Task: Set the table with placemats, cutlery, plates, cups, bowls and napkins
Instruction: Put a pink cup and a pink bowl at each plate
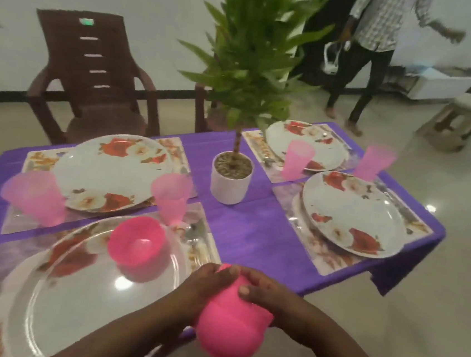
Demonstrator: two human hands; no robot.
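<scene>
The counter (252, 232) carries four plates; the near-left plate (77, 292) already has one pink bowl (136, 240). At the near edge, the left hand (202, 285) and right hand (271, 298) both grip the stacked bowls (230, 323), long axis pointing away, seemingly prying one loose.

**No legible writing**

No text, label, brand or number is being shown legibly anywhere. A small green mark is being displayed on the back of the brown chair (92, 76), but it is too blurred to be read.
</scene>
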